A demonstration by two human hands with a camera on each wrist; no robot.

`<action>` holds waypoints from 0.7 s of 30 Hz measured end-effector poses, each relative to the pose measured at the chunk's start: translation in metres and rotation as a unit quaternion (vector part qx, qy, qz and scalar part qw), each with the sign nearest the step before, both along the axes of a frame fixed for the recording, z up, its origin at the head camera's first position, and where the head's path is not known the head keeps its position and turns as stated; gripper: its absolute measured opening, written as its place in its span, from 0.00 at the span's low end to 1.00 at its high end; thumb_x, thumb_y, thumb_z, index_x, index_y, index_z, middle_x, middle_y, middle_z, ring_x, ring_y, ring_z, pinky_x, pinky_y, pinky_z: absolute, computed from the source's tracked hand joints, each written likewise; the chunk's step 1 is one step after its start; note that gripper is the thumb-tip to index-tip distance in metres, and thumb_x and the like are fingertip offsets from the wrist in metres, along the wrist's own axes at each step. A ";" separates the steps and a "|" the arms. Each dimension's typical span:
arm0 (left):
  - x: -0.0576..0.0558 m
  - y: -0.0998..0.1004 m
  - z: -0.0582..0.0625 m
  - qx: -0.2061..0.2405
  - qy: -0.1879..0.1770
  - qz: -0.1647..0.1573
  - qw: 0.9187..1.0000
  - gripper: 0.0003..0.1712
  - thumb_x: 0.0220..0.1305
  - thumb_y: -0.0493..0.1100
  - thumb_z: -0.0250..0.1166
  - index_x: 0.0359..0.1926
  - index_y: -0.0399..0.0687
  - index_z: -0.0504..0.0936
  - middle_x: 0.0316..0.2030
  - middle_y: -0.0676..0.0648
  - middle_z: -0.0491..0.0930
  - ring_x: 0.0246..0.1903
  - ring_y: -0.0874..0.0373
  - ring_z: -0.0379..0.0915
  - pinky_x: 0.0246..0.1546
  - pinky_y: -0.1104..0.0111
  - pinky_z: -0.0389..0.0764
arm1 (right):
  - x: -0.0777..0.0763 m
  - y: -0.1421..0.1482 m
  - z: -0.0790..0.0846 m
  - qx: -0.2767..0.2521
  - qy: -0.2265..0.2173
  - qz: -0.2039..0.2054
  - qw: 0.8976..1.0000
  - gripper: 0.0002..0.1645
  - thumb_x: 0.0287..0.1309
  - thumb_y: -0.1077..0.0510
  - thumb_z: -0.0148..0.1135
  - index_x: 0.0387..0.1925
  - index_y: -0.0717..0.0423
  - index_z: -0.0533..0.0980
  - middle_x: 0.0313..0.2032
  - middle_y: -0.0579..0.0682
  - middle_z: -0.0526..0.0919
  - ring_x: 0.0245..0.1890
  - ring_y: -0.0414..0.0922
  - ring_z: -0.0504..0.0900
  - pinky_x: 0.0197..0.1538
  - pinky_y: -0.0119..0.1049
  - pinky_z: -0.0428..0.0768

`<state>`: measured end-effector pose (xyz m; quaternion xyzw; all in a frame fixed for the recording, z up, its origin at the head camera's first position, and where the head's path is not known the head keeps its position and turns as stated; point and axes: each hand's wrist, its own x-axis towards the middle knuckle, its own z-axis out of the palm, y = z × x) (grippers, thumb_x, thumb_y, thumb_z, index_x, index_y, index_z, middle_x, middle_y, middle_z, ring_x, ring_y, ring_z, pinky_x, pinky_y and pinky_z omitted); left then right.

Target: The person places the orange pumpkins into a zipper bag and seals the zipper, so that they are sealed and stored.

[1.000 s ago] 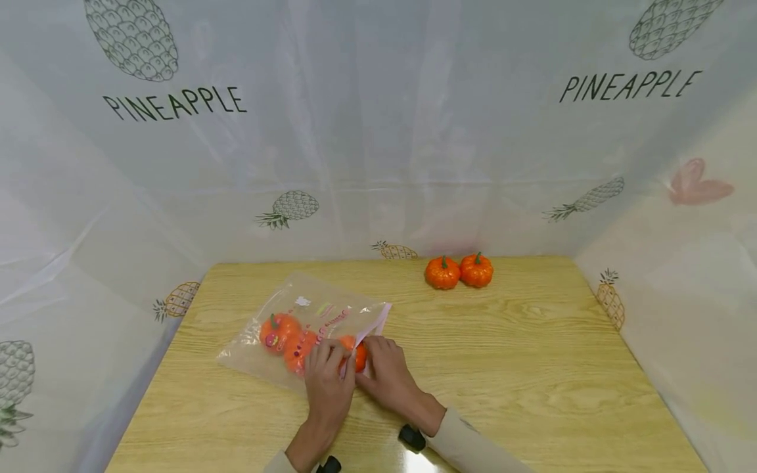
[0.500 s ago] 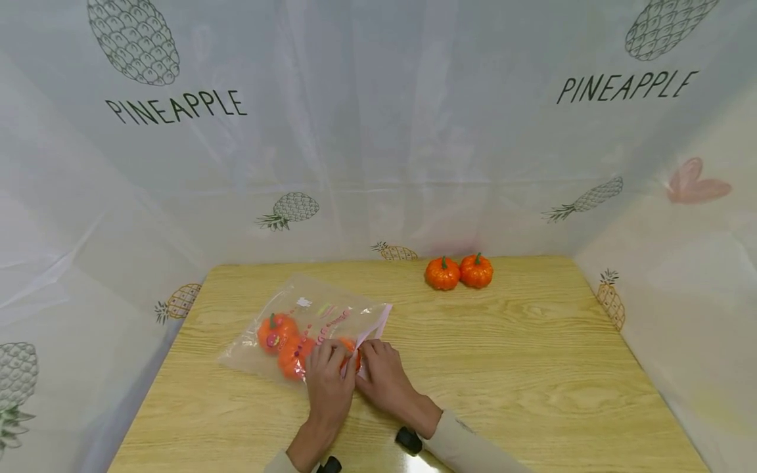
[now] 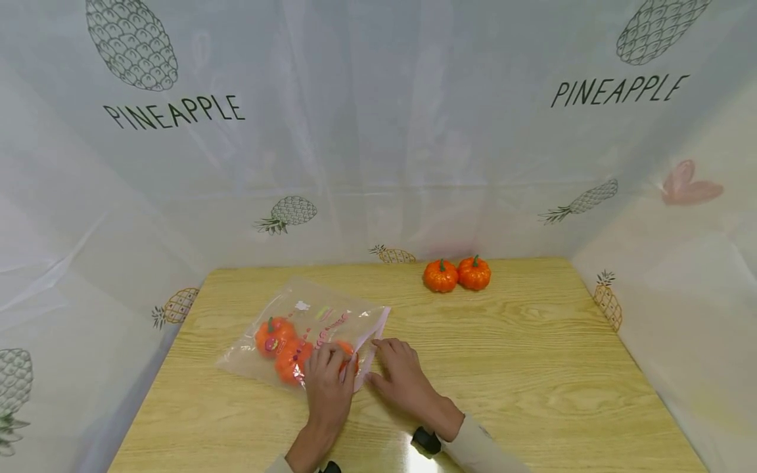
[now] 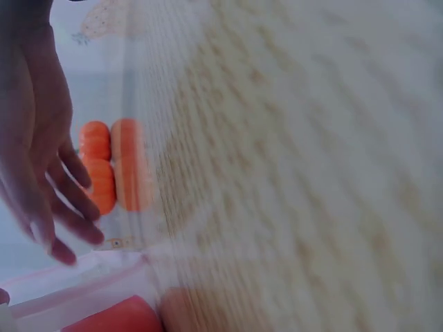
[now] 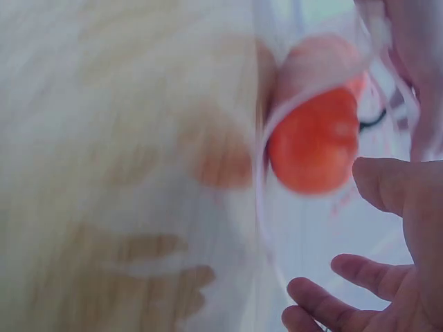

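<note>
1. Surroundings: a wood-grain table (image 3: 520, 374), walled at the back and both sides by a pale sheet (image 3: 378, 131) printed with pineapples and lettering.
2. At the table's back edge, right of centre, a left rear pumpkin (image 3: 441, 276) and a right rear pumpkin (image 3: 474, 273) sit upright, touching or nearly so, green stems up, well apart from the hands.
3. Obstruction: the left hand (image 3: 328, 381) lies over the near side of the clear bag (image 3: 322, 295), partly hiding the contents. Its thumb and fingers pinch the bag's lip.
4. The right hand (image 3: 405, 381) is just right of the bag mouth, thumb and fingers apart, holding nothing. Contact with the bag's edge cannot be told.
5. Change against one second earlier: the right hand, then at the mouth pumpkin (image 5: 315, 149), has drawn back to the right. That pumpkin sits farther in. The two deeper pumpkins have shifted slightly; the rear pair is unmoved.
6. Location and condition: the bag lies flat on the table's left half, mouth facing right, with a pink edge strip and pink print. Inside, the far pumpkin (image 3: 275, 338) and middle pumpkin (image 3: 292, 364) adjoin. The mouth pumpkin, glossy orange and ribbed, rests just within the mouth, its dark stem tipped sideways.
</note>
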<state>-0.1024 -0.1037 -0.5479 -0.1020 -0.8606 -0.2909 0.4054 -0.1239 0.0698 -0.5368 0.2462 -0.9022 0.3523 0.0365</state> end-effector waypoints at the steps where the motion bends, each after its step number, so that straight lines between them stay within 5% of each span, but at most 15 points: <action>1: 0.000 0.000 0.000 0.001 -0.002 0.000 1.000 0.15 0.55 0.34 0.79 0.25 0.47 0.78 0.35 0.47 0.78 0.32 0.55 0.67 0.36 0.63 0.65 | -0.001 0.005 0.001 -0.005 -0.003 -0.006 1.000 0.34 0.63 0.57 0.74 0.67 0.65 0.73 0.59 0.61 0.79 0.61 0.61 0.75 0.64 0.63 0.69; 21: 0.000 0.001 -0.001 0.021 -0.003 -0.007 1.000 0.14 0.54 0.32 0.78 0.25 0.46 0.79 0.34 0.48 0.77 0.32 0.55 0.67 0.38 0.62 0.65 | -0.048 0.108 0.003 -0.033 0.003 -0.155 0.987 0.32 0.68 0.61 0.70 0.68 0.69 0.70 0.63 0.70 0.76 0.62 0.69 0.72 0.60 0.68 0.67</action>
